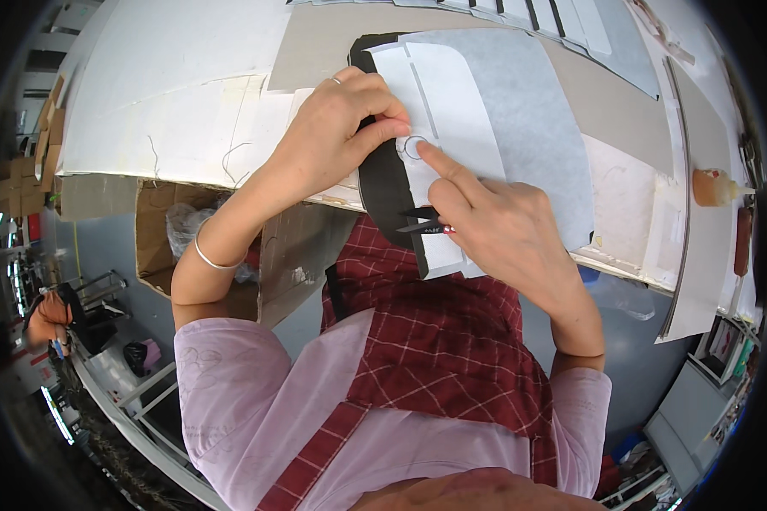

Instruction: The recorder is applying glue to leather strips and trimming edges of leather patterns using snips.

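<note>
A white paper pattern piece [435, 94] lies over a black sheet [379, 196] and a larger pale grey-blue sheet [537, 119] at the table's front edge. A small thin ring or loop [407, 147] is on the white piece. My left hand [341, 128] has its thumb and forefinger pinched at the piece's left edge by the ring; what is between them is hidden. My right hand [494, 221] is curled round black scissors [422, 223], with the forefinger stretched out and touching the ring. The scissors' blades point left over the black sheet.
The white table [162, 94] carries layered sheets [588, 34] at the back and a glue bottle [712, 187] at the right. Below its front edge at left is a cardboard box [158, 238] with plastic inside. Shelves and stacked boxes [13, 187] stand at far left.
</note>
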Tool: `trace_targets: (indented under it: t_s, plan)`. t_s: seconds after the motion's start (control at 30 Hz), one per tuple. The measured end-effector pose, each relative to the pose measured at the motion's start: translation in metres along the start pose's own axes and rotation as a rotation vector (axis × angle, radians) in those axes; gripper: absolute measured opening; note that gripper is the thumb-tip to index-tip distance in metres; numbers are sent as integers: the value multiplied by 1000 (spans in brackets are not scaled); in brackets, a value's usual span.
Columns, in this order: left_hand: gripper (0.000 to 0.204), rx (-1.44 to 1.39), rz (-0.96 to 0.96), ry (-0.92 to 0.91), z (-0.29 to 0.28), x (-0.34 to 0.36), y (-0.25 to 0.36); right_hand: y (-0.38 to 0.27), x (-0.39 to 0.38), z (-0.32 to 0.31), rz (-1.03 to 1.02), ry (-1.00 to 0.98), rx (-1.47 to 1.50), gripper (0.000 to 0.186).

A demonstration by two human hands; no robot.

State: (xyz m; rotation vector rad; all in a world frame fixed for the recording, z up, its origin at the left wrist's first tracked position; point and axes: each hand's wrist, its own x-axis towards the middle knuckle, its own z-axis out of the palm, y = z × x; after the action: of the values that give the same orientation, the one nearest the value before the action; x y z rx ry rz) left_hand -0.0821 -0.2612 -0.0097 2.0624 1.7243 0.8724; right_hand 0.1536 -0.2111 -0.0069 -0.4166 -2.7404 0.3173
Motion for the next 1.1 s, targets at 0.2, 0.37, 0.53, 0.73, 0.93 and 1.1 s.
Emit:
trace_targets:
  t_s: [0.2,0.37,0.53,0.73,0.93,1.1]
  plan:
    - [11,-113,-30,-14,2,-7,2,-1,-2,4,17,-30,-44,21]
    - [11,-191,-83,39,1,-16,7,2,-4,8,-34,31,-61,12]
    - [14,169,-3,163,-9,-12,23,2,-6,8,2,20,-56,14]
    - [13,332,85,-35,-3,-4,29,6,-6,13,-46,95,-46,13]
    - [8,309,49,-129,-7,4,23,7,-6,14,-51,121,-25,13]
    - [8,16,-105,-78,-6,-2,16,8,-7,15,-51,124,-1,12]
